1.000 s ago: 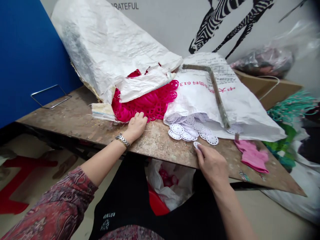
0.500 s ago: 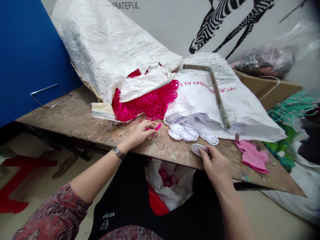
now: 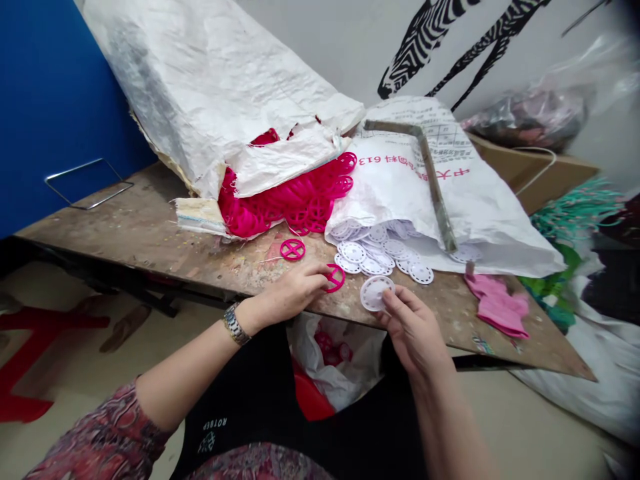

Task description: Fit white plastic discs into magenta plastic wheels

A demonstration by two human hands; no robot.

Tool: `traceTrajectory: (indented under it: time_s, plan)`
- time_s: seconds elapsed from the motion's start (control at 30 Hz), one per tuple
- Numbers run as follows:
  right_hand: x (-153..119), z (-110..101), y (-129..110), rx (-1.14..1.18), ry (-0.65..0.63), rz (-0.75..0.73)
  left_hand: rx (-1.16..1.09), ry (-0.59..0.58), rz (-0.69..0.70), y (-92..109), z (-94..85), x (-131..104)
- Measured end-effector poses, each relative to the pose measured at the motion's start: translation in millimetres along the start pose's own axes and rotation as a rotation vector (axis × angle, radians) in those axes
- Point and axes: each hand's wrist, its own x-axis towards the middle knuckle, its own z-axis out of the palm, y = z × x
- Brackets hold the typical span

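Note:
Between the fingers of my left hand (image 3: 295,293) is a pink ring with crossed spokes (image 3: 336,279), tilted up above the table's front edge. My right hand (image 3: 413,323) pinches a white disc with a ring of small slots (image 3: 376,293) by its right side, its face turned towards me. The two pieces are apart, a short gap between them. A second pink spoked ring (image 3: 293,249) lies flat on the table behind my left hand. Behind the held disc, a heap of white discs (image 3: 373,257) spills from a white woven sack (image 3: 390,180).
A large white sack (image 3: 215,87) at the left spills many pink rings (image 3: 295,203). A bent metal bar (image 3: 434,180) lies on the other sack. Pink gloves (image 3: 500,307) rest at the right of the wooden table (image 3: 125,227). Below the edge hangs a lined red container (image 3: 310,393).
My left hand has moved right with a pink ring, and another ring now shows on the table. My right hand has brought the white disc left and turned it upright.

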Motion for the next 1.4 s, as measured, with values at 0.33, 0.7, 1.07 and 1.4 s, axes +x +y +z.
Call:
traceTrajectory:
  time_s: [0.33, 0.7, 1.07, 1.4]
  plan:
    - [0, 18, 15, 0.084, -0.096, 0.119, 0.107, -0.050, 0.117, 24, 7.0, -8]
    - [-3, 20, 20, 0.109, -0.012, 0.040, -0.799, 0.218, -0.597, 44, 25.9, -9]
    - [-18, 26, 29, -0.367, 0.029, -0.302, -1.197, 0.146, -0.690, 58, 36.5, -3]
    - [-19, 15, 14, -0.411, -0.154, -0.194, -1.054, 0.061, -0.623, 55, 36.9, -7]
